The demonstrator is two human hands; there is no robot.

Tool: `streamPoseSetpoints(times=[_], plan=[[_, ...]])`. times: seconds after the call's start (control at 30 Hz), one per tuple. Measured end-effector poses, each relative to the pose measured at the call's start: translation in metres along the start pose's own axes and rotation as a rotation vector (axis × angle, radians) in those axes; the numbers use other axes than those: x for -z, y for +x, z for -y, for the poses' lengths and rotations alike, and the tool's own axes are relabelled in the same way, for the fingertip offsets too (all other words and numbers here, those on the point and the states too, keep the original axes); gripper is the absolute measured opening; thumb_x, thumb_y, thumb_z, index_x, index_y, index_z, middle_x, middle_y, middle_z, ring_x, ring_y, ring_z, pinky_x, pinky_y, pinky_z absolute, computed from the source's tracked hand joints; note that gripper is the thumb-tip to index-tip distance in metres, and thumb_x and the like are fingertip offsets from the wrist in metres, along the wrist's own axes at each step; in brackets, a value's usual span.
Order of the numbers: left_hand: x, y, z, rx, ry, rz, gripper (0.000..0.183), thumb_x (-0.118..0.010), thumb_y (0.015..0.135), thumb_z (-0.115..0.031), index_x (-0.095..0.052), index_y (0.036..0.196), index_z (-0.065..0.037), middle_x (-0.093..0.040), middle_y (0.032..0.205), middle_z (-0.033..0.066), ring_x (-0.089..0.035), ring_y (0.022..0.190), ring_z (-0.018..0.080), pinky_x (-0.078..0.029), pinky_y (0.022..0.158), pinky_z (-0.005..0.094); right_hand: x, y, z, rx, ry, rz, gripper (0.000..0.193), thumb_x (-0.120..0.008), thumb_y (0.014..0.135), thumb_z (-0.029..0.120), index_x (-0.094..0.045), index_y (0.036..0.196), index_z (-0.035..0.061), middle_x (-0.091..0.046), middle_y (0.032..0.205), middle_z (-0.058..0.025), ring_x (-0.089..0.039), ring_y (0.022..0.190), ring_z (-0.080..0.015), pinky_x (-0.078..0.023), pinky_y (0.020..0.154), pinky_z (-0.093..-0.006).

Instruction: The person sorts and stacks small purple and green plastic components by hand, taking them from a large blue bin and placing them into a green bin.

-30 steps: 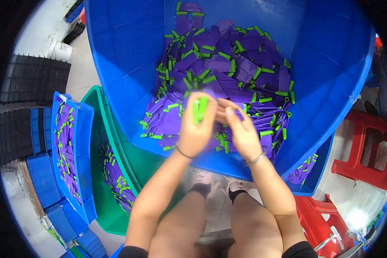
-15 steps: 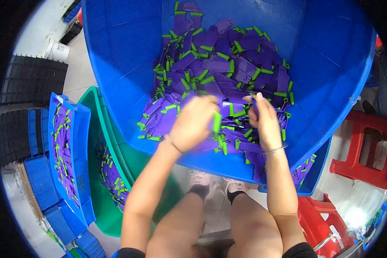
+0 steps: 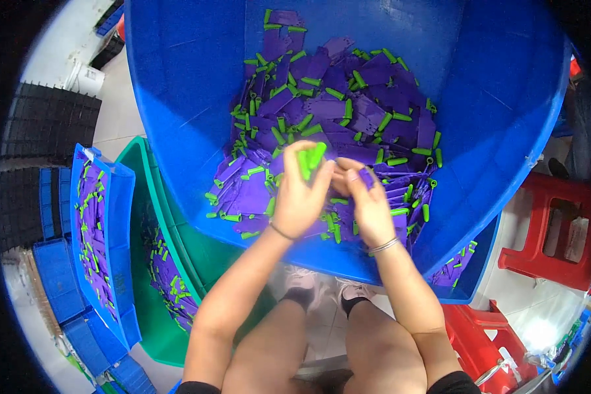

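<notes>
My left hand (image 3: 301,200) is closed around bright green handle-shaped plastic pieces (image 3: 313,157) that stick up between thumb and fingers. Fingertip to fingertip with it, my right hand (image 3: 372,210) is curled, and a small purple plastic piece (image 3: 366,177) shows at its fingers. What lies between the two hands is partly hidden and blurred. Both hands are over a big blue tub (image 3: 184,151), above a heap of flat purple plastic pieces (image 3: 328,108), many with green tube-like handles.
On the left stand a green bin (image 3: 161,328) and a blue crate (image 3: 128,249), both holding similar purple and green pieces. A smaller blue bin (image 3: 482,262) sits under the tub's right side. Red stools (image 3: 515,259) stand at the right. My legs are below the tub's near edge.
My hands have come together; the right moved left and the left shifted slightly right. The green pieces in my left hand now point upward instead of hanging blurred beside it.
</notes>
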State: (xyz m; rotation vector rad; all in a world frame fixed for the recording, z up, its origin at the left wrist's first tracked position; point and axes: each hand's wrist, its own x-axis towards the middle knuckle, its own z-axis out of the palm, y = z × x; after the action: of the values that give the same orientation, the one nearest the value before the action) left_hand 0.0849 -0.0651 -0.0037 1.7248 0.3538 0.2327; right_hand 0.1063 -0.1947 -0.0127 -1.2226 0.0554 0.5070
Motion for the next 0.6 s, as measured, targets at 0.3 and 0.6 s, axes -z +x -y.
streamPoseSetpoints(times=[0.3, 0.6], plan=[[-0.005, 0.003, -0.006, -0.157, 0.286, 0.303, 0.049, -0.068, 0.078, -0.036, -0.047, 0.106, 0.0, -0.059, 0.094, 0.0196, -0.056, 0.093, 0.0367, -0.044, 0.081, 0.0409, 0.015, 0.002, 0.003, 0.164, -0.516, 0.017, 0.04, -0.044, 0.096, 0.031, -0.049, 0.121, 0.001, -0.061, 0.103, -0.0138, -0.059, 0.096, -0.0221, -0.045, 0.085, -0.0325], [-0.052, 0.05, 0.026, -0.568, 0.899, 0.317, 0.024, -0.055, 0.07, -0.006, -0.056, 0.094, -0.005, -0.055, 0.094, 0.0138, -0.058, 0.088, 0.03, -0.046, 0.079, 0.0394, 0.033, 0.005, 0.033, 0.085, 0.074, -0.236, 0.034, -0.043, 0.097, 0.035, -0.055, 0.091, 0.0037, -0.031, 0.06, 0.0056, -0.028, 0.053, -0.0066, -0.025, 0.049, -0.0238]])
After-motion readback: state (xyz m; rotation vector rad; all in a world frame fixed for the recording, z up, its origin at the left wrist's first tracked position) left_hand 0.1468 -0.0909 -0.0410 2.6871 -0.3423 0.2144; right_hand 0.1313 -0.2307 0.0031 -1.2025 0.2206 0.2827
